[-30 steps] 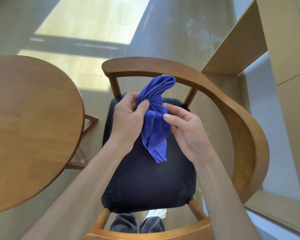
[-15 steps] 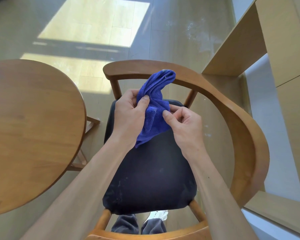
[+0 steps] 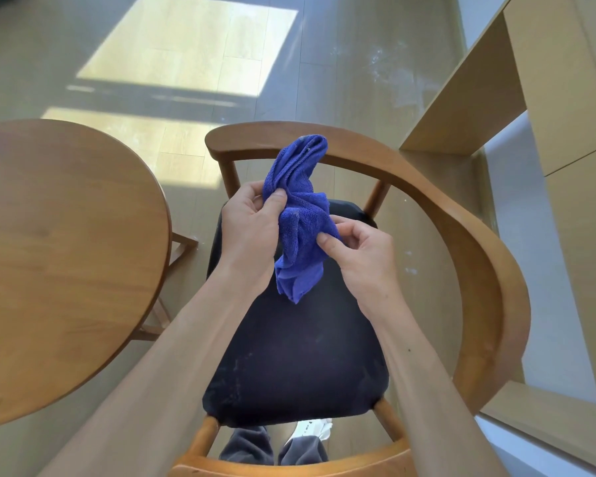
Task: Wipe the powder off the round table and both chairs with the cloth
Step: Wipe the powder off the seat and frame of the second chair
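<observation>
- My left hand (image 3: 252,228) & right hand (image 3: 362,256) are both pinching a crumpled blue terry cloth (image 3: 300,218).
- I'm holding it above a wooden armchair w/ dark padded seat (image 3: 300,366), round wooden table (image 3: 66,263) just left.

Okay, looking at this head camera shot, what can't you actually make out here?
- Second chair: not in the head view.
- Round table: left part cut off by the frame edge.
- Chair seat: middle hidden by both forearms and the cloth.
- Left hand fingertips: behind the cloth.
- Right hand palm: turned away.
</observation>
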A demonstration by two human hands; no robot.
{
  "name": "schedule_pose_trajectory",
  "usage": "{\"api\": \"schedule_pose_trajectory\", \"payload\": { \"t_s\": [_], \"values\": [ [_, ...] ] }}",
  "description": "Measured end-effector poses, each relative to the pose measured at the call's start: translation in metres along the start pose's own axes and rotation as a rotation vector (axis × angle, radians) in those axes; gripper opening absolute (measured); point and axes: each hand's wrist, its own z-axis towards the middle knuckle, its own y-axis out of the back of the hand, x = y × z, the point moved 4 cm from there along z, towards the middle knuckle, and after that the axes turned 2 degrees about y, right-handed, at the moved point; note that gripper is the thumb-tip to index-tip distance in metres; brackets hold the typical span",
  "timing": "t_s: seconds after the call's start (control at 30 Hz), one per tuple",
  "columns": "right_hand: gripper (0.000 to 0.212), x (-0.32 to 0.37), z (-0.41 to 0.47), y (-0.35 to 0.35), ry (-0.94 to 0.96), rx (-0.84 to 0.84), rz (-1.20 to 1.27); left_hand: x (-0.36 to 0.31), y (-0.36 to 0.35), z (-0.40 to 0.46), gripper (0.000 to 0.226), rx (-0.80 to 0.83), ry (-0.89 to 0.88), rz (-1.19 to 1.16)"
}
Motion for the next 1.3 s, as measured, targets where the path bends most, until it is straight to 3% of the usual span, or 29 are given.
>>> {"api": "schedule_pose_trajectory", "payload": {
  "t_s": [0.2, 0.47, 0.63, 0.73, 0.8, 0.87, 0.97, 1.13, 1.3],
  "values": [
    [0.013, 0.003, 0.003, -0.001, -0.073, -0.029, 0.063, -0.006, 0.004, 0.002, 0.013, 0.012, 0.063, -0.039],
    [0.029, 0.009, 0.009, 0.009, -0.238, -0.126, 0.294, -0.022, 0.015, 0.006, 0.012, -0.013, 0.051, -0.041],
    [0.037, 0.013, 0.012, 0.024, -0.294, -0.202, 0.419, -0.036, 0.031, 0.012, 0.012, -0.014, 0.006, 0.084],
    [0.032, 0.023, 0.015, 0.035, -0.223, -0.115, 0.493, -0.045, 0.041, 0.018, 0.012, 0.009, 0.009, 0.155],
    [0.03, 0.028, 0.016, 0.045, -0.146, -0.047, 0.443, -0.053, 0.05, 0.022, 0.015, 0.044, -0.012, 0.238],
    [0.043, 0.028, 0.018, 0.058, -0.132, -0.119, 0.372, -0.062, 0.061, 0.027, 0.02, 0.07, -0.058, 0.372],
    [0.046, 0.028, 0.022, 0.079, -0.099, -0.213, 0.269, -0.074, 0.076, 0.034, 0.019, 0.065, -0.158, 0.645],
    [0.038, 0.034, 0.029, 0.088, -0.033, -0.221, 0.026, -0.079, 0.084, 0.037, 0.015, 0.054, -0.27, 1.051],
    [0.021, 0.035, 0.032, 0.089, -0.024, -0.288, -0.13, -0.079, 0.088, 0.043, 0.015, 0.051, -0.318, 1.183]
  ]
}}
